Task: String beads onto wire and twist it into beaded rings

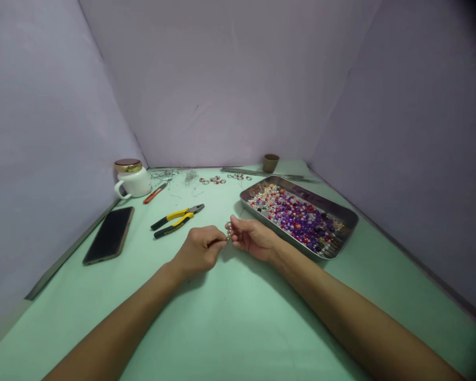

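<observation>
My left hand (200, 248) and my right hand (254, 238) meet over the green table (238, 317), fingertips pinched together. Between them is a short string of small pale beads (229, 230) on a thin wire; my right fingers hold the beads and my left fingers pinch the wire end. Just right of my right hand stands a metal tray (349, 217) full of purple, red and white beads. Yellow-handled pliers (176, 218) lie on the table just beyond my left hand.
A dark phone (110, 234) lies at the left. A white mug with a gold lid (133, 179), an orange cutter (154, 193), loose wires and finished bead pieces (214, 180) and a small brown cup (270, 162) sit along the back. Grey walls enclose the table.
</observation>
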A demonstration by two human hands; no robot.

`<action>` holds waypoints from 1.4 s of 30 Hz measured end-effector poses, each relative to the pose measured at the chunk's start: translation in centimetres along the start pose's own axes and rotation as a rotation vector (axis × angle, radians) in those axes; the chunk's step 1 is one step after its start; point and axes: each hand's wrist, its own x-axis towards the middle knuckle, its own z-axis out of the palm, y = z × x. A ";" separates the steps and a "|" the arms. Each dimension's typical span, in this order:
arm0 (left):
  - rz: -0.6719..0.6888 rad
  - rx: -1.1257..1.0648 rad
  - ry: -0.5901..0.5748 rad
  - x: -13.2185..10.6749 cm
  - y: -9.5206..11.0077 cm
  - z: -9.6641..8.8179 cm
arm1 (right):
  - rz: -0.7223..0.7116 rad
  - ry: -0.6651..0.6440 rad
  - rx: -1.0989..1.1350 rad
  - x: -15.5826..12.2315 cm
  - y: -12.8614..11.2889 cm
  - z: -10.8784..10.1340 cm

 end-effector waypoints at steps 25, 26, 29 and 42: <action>-0.590 -0.450 0.094 0.3 1.6 -0.1 | -0.436 0.111 -0.547 -1.3 0.6 1.2; -0.609 -0.472 0.115 0.3 1.6 -0.1 | -0.434 0.121 -0.551 -1.3 0.6 1.2; -0.611 -0.533 0.142 0.4 1.6 -0.1 | -0.433 0.137 -0.564 -1.2 0.6 1.3; -0.242 -0.172 0.181 -0.2 1.3 0.0 | -0.383 0.076 -0.422 -1.4 0.7 1.2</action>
